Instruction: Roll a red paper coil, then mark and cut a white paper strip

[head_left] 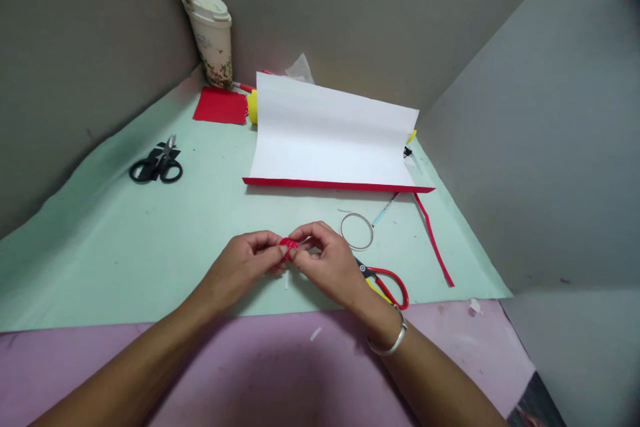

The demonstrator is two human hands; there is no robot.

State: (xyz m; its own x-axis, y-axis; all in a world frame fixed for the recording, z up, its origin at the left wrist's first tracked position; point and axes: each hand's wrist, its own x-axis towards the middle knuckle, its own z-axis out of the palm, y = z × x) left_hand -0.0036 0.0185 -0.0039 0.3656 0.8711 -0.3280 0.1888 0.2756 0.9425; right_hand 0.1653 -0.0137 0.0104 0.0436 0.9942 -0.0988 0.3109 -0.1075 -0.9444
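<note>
Between the fingertips of both hands is a small red rolled piece [289,244], round in outline with a ridged or patterned surface; its material is hard to make out. My left hand [249,260] pinches it from the left, thumb on top. From the right, my right hand [327,260] pinches it with thumb and forefinger, the wrist wearing a silver bangle [395,343]. Both hands are closed just above the pale green sheet [200,233]. Right beside my right hand lie red-handled scissors [395,280], partly hidden by it, and a thin ring-shaped coil [357,231].
A white sheet with a red edge [335,133] stands curled behind the hands. Black scissors [157,165] lie left, near a red square [220,105] and a lidded cup [213,40]. A red strip [435,240] lies right. Grey walls [320,7] enclose the back and sides.
</note>
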